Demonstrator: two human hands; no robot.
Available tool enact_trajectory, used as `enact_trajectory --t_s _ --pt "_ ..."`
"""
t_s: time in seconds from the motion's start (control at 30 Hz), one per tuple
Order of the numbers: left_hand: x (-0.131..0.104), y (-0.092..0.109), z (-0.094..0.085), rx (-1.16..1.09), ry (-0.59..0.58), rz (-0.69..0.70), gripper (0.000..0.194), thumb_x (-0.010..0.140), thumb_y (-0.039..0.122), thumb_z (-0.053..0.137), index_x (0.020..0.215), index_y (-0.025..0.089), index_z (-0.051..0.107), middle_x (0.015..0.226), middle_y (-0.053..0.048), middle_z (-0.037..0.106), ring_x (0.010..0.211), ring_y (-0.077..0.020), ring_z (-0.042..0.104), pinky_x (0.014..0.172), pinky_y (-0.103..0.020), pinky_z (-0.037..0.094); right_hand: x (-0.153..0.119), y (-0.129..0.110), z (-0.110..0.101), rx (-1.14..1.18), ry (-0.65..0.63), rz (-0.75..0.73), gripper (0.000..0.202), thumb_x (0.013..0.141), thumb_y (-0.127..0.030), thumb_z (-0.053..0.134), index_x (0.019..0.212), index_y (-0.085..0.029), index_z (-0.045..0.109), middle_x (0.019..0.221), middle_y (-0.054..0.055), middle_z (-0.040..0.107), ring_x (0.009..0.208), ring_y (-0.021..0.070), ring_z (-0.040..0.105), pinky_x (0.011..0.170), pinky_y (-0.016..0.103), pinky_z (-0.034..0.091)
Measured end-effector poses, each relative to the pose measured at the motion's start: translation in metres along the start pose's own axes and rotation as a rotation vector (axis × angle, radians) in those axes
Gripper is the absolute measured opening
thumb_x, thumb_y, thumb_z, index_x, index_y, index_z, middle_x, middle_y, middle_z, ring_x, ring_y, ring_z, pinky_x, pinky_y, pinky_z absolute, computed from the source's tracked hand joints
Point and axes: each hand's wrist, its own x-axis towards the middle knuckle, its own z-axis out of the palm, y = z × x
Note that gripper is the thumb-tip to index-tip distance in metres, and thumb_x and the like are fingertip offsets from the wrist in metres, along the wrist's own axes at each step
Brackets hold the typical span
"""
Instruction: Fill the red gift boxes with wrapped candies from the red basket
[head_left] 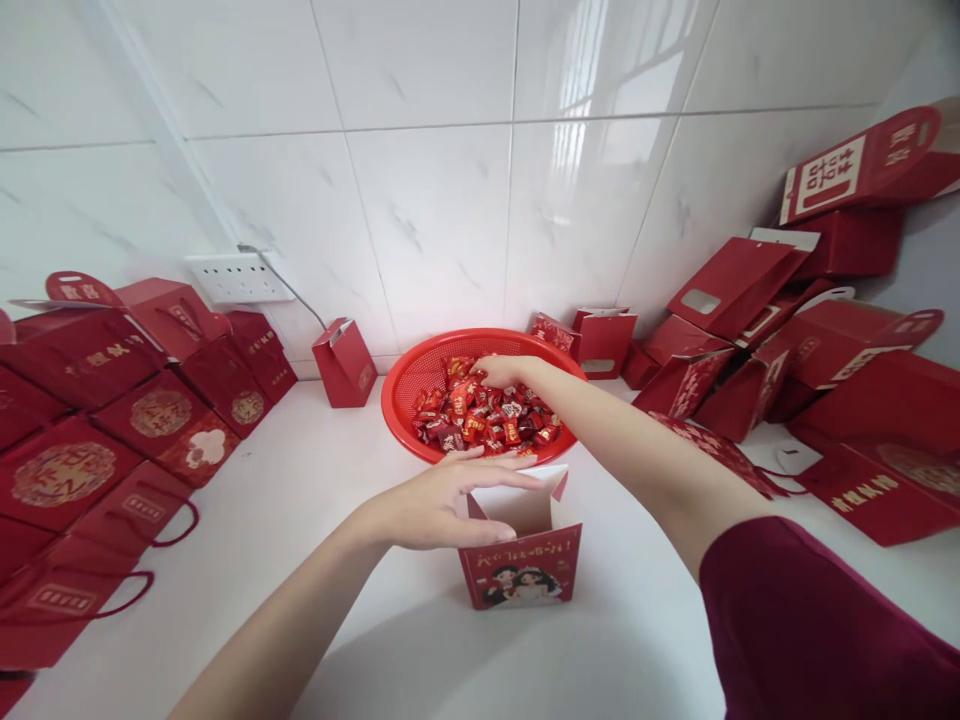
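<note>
An open red box (521, 575) with a cartoon couple on its front stands upright on the white table (397, 650). My left hand (450, 500) rests at its left and upper edge, fingers spread over the opening, thumb near the front rim. Behind the box, a red plastic basket (405, 425) holds a heap of red wrapped candies (487, 410). My right hand (504, 371) reaches into the back of the basket, its fingers curled down at the candies; whatever is between the fingertips is too small to make out.
Red gift boxes (64, 475) are stacked at the left, and more red boxes (840, 340) pile up at the right. A small red box (345, 365) stands left of the basket. A power strip (238, 278) is on the tiled wall.
</note>
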Motion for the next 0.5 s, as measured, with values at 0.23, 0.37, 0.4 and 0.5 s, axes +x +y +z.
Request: enact_trajectory --t_s 0.23,0.37,0.4,0.5 --pt "0.001 -0.001 0.001 -0.021 0.008 0.007 0.048 0.090 0.047 0.063 0.136 0.037 0.056 0.154 0.001 0.043 0.147 -0.0279 0.032 0.123 -0.051 0.011 0.009 -0.018 0.011 0.078 -0.333 -0.079 0.039 0.080 -0.023 0.076 0.118 -0.018 0.067 0.113 0.005 0.069 0.095 0.0207 0.067 0.084 0.035 0.055" --pt "0.001 -0.001 0.001 -0.034 0.005 -0.003 0.048 0.089 0.047 0.063 0.136 0.036 0.056 0.154 0.001 0.042 0.147 -0.0281 0.031 0.123 -0.051 0.012 -0.013 -0.022 0.002 0.185 -0.459 -0.157 0.037 0.070 -0.025 0.079 0.107 -0.020 0.074 0.095 0.000 0.075 0.077 0.0160 0.069 0.071 0.024 0.053" --pt "0.001 -0.001 0.000 -0.033 0.005 -0.005 0.048 0.089 0.047 0.063 0.136 0.036 0.056 0.154 0.001 0.043 0.147 -0.0281 0.030 0.123 -0.051 0.012 -0.019 -0.020 -0.001 0.211 -0.437 -0.170 0.037 0.072 -0.028 0.078 0.107 -0.019 0.074 0.095 0.000 0.076 0.076 0.0153 0.069 0.071 0.023 0.052" --pt "0.001 -0.001 -0.001 -0.027 -0.001 -0.006 0.048 0.090 0.047 0.063 0.136 0.037 0.056 0.155 0.001 0.042 0.148 -0.0280 0.030 0.123 -0.049 0.016 -0.034 -0.007 -0.011 0.259 -0.290 -0.151 0.037 0.078 -0.031 0.073 0.113 -0.020 0.071 0.099 0.001 0.076 0.079 0.0144 0.069 0.074 0.023 0.050"
